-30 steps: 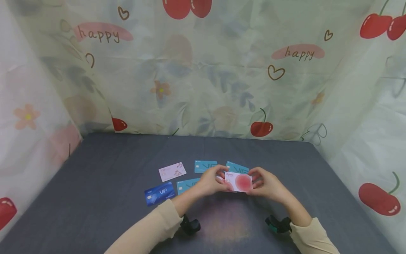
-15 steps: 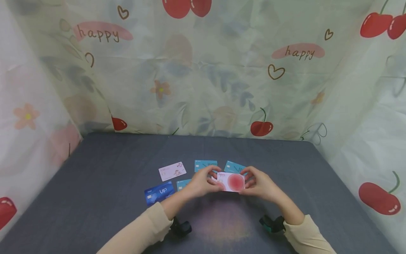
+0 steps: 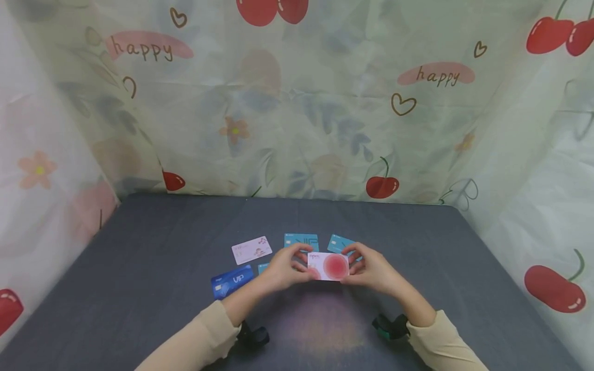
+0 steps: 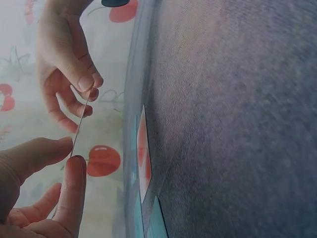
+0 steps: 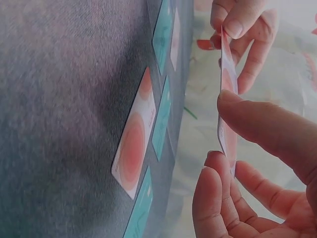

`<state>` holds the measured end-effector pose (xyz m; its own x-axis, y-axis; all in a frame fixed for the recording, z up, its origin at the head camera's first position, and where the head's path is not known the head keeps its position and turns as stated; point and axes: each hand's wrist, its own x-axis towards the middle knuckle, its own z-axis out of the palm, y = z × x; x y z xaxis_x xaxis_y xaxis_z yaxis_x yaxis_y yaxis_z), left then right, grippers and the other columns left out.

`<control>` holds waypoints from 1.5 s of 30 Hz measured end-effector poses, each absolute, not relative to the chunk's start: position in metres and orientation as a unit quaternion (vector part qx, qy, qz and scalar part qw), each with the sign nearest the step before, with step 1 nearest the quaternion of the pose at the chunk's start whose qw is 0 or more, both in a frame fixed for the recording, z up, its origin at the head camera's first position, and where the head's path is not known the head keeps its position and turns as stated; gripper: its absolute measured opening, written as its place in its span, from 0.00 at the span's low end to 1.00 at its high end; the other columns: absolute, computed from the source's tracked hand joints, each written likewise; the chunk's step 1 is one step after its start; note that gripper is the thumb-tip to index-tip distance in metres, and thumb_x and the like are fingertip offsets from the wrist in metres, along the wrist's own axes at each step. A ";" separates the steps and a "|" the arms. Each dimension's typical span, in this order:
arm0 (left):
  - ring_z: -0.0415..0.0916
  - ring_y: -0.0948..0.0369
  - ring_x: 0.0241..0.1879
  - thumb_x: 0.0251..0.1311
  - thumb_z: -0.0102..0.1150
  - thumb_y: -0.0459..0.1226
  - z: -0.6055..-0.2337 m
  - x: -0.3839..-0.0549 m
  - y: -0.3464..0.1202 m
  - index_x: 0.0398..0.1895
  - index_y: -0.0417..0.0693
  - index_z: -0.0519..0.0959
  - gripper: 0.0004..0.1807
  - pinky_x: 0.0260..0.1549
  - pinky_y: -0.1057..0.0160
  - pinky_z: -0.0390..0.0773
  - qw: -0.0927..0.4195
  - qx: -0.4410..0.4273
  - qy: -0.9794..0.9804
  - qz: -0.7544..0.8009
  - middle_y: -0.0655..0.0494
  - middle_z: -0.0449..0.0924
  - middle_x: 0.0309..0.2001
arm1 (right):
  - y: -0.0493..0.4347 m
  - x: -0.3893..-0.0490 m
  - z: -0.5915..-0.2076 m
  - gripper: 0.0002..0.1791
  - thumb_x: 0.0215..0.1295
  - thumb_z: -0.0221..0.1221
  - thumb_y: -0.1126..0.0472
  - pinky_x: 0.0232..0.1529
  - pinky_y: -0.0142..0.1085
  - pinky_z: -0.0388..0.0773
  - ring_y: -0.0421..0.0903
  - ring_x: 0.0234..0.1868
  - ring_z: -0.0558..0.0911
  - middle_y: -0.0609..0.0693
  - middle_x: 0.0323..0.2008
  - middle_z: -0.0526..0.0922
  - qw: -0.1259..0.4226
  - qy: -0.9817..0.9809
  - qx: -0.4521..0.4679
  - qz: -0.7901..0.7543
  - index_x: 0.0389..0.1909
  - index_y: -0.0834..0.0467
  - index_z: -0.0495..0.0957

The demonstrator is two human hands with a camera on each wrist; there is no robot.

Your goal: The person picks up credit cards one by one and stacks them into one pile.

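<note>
A white card with a red circle (image 3: 328, 266) is held up off the table between both hands. My left hand (image 3: 286, 268) pinches its left edge between thumb and fingers, and my right hand (image 3: 371, 265) pinches the right edge. The left wrist view shows the card (image 4: 82, 119) nearly edge-on. Below it on the table lies a similar white and red card (image 5: 134, 144), hidden from the head view. Two light blue VIP cards (image 3: 301, 240) (image 3: 340, 243) lie just behind the hands, and another light blue card (image 3: 262, 268) is mostly covered by the left hand.
To the left, a pale pink card (image 3: 252, 250) and a dark blue VIP card (image 3: 233, 281) lie on the dark grey tabletop (image 3: 153, 309). A printed cloth curtain (image 3: 297, 118) encloses the back and sides.
Both hands have shifted left with the white and red card between them. The left hand now hides more of the light blue card beside it.
</note>
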<state>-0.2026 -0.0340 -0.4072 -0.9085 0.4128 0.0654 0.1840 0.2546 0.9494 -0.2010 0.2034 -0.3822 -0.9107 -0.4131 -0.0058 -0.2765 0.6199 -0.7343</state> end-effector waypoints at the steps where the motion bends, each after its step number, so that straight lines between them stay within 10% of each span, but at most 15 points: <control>1: 0.83 0.48 0.38 0.46 0.68 0.27 -0.407 -0.202 -0.035 0.55 0.32 0.69 0.30 0.33 0.63 0.81 0.097 0.190 0.786 0.580 0.38 0.74 0.40 | 0.202 -0.201 -0.382 0.30 0.46 0.70 0.61 0.34 0.31 0.80 0.42 0.30 0.81 0.58 0.37 0.77 0.087 0.895 -0.194 -0.392 0.50 0.65 0.69; 45: 0.82 0.55 0.34 0.44 0.69 0.30 -0.413 -0.172 -0.092 0.53 0.31 0.70 0.30 0.28 0.69 0.79 0.103 0.173 0.814 0.545 0.42 0.73 0.38 | 0.152 -0.193 -0.406 0.28 0.45 0.71 0.63 0.34 0.26 0.79 0.37 0.28 0.80 0.55 0.35 0.77 0.122 0.863 -0.260 -0.415 0.47 0.62 0.70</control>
<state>-0.1717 -0.0917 -0.4127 -0.9187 0.3944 0.0209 0.1692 0.3452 0.9232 -0.1929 0.1523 -0.4055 -0.8347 -0.5507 0.0047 -0.3474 0.5199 -0.7804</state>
